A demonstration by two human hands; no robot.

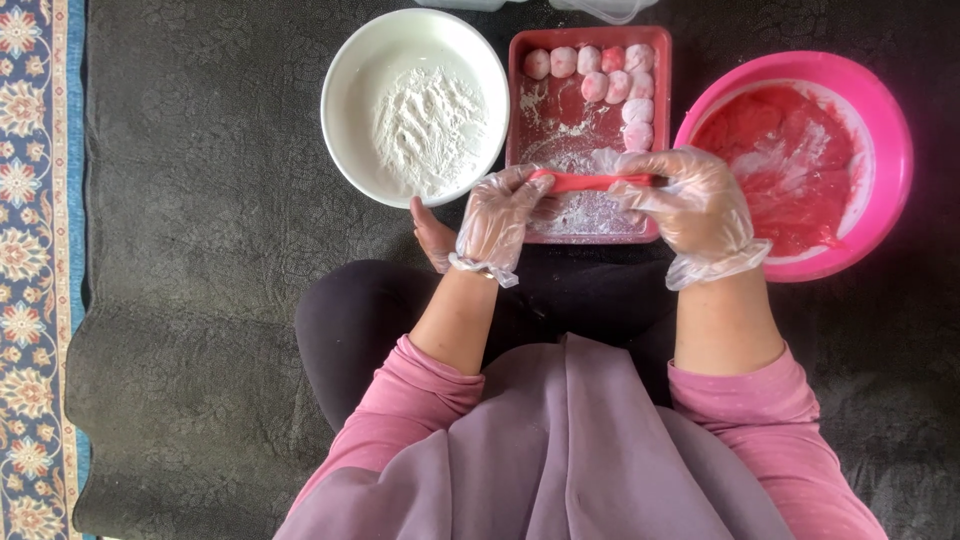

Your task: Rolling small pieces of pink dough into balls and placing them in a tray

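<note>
Both hands wear clear plastic gloves. My left hand (pixel 497 220) and my right hand (pixel 693 205) pinch the two ends of a stretched strip of red dough (pixel 592 182), held level just above the near part of a red rectangular tray (pixel 515 100). The tray's floor is dusted with white flour, and several floured pink dough balls (pixel 617 82) sit along its far and right sides. A pink bowl (pixel 890 140) of sticky red dough lies right beside my right hand.
A white bowl (pixel 350 60) holding white flour stands left of the tray. Everything rests on a dark grey mat (pixel 200 250); a patterned rug (pixel 30 270) runs along the left edge. Clear plastic containers (pixel 600 8) peek in at the top. My crossed legs lie just below the tray.
</note>
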